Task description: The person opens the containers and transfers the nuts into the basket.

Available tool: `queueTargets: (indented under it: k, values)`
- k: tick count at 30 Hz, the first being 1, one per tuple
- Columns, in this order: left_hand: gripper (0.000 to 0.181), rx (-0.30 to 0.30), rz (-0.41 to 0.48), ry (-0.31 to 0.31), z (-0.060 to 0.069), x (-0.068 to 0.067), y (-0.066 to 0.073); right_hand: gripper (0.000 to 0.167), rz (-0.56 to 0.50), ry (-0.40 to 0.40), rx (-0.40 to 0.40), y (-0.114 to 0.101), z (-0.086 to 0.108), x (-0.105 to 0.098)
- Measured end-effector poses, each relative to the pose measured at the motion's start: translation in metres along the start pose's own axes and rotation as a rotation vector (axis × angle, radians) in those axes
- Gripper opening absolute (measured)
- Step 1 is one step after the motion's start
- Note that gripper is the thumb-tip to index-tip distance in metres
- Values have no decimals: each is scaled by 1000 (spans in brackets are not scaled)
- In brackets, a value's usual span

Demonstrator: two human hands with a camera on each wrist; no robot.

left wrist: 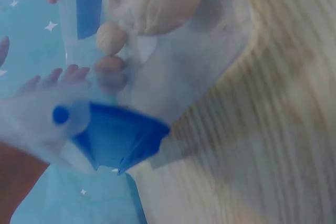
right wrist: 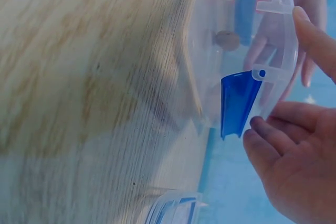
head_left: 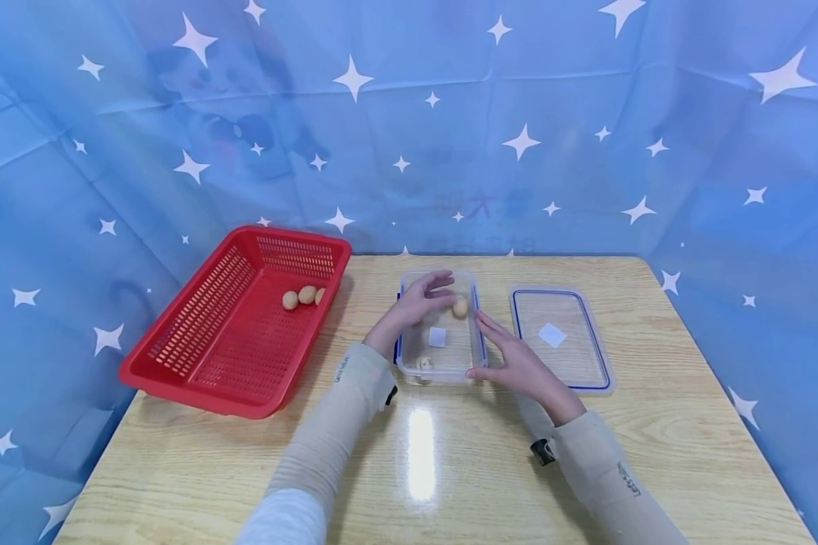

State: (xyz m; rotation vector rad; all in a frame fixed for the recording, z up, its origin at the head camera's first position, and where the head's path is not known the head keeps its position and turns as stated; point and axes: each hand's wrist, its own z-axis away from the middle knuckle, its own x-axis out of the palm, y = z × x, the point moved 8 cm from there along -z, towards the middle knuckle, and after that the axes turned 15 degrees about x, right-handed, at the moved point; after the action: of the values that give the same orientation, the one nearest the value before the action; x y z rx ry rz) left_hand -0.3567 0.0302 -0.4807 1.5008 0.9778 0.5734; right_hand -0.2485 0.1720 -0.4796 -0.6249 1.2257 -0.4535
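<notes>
A clear plastic box [head_left: 438, 372] with blue side clips holds a tan, walnut-like ball [head_left: 460, 306] near its back right and a paler one [head_left: 425, 363] at its front. My left hand [head_left: 419, 300] reaches over the box's left side, fingers extended beside the back ball; whether they touch it, I cannot tell. That ball [left wrist: 111, 38] shows in the left wrist view. Against the box's right side, my right hand [head_left: 518, 367] rests with thumb and fingers spread. In the right wrist view the right hand [right wrist: 299, 156] lies around a blue clip [right wrist: 239, 103], thumb at the rim.
On the left stands a red slotted basket [head_left: 245, 405] with several tan balls [head_left: 307, 294] at its right side. A clear lid [head_left: 566, 367] with a blue seal lies right of the box. Behind the wooden table [head_left: 477, 492] hangs a blue curtain [head_left: 409, 189] with white stars.
</notes>
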Motion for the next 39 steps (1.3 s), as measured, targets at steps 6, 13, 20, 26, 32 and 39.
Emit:
queueTargets:
  k: [6,13,20,26,32,39]
  values:
    - [69,-97,5,-23,5,10,-12,100,3,3,-6,1,0,2]
    - [67,-161,-106,-62,5,17,-26,99,0,-11,-4,1,1,5]
    - [60,-137,-148,-71,2,24,-32,99,-1,-11,-10,2,1,7]
    - [54,-97,-201,-56,0,26,-30,99,1,-1,-18,0,1,5]
    - [44,-100,-285,-34,-2,24,-30,99,12,5,-21,0,0,3]
    - [40,-111,-305,-45,-2,25,-30,99,0,2,-17,-1,0,1]
